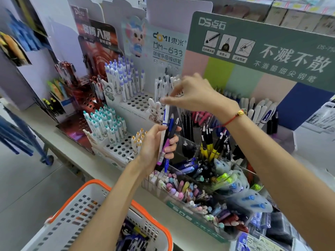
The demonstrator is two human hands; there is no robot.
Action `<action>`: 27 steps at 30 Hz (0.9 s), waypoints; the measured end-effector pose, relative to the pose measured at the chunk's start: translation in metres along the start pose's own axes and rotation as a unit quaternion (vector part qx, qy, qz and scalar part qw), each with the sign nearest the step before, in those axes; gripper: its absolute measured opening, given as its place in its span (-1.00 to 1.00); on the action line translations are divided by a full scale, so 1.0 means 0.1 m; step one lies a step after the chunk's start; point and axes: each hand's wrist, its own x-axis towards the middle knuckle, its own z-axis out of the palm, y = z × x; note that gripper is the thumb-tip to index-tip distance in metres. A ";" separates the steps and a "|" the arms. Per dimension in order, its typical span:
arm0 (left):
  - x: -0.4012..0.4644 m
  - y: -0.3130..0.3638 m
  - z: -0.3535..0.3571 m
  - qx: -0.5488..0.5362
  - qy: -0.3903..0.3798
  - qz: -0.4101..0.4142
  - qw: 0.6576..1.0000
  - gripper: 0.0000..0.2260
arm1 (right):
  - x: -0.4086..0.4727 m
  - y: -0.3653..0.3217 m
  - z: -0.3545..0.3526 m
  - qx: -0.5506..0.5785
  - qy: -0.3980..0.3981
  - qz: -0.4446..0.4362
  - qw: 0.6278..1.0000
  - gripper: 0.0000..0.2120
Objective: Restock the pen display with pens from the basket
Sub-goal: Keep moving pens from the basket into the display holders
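Observation:
My left hand [155, 147] grips a small bundle of pens [167, 136] upright, white, blue and purple barrels among them. My right hand [192, 93] reaches over it and pinches the top of the white pen [165, 115] in that bundle. Behind the hands stands a white tiered pen display [137, 104] with rows of holes, partly filled with white pens that have purple, teal and orange caps. A white basket with an orange rim [87, 185] sits at the lower left, with several pens [134, 234] lying in its bottom.
Clear compartment boxes [208, 187] at the lower right hold mixed pens, erasers and highlighters. A green-headed display [262, 51] stands at the right with more pens below it. A red display [85, 98] stands at the left. The counter edge runs diagonally past the basket.

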 end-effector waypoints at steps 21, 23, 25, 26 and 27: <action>-0.01 -0.10 -0.05 0.049 0.052 0.008 0.997 -0.81 | 0.11 0.36 0.06 0.010 0.394 0.026 0.919 -0.80; -0.01 -0.09 -0.02 0.046 0.045 0.003 0.998 -0.81 | 0.15 0.36 0.14 -0.013 0.350 0.007 0.937 -0.82; -0.01 -0.08 -0.01 0.040 0.037 -0.005 0.998 -0.78 | 0.19 0.38 0.21 -0.056 0.281 0.005 0.958 -0.79; -0.02 -0.07 -0.02 0.034 0.034 -0.008 0.999 -0.74 | 0.19 0.38 0.24 -0.099 0.227 0.015 0.969 -0.76; -0.02 -0.06 -0.03 0.027 0.031 -0.008 0.999 -0.71 | 0.20 0.40 0.26 -0.140 0.177 0.031 0.974 -0.72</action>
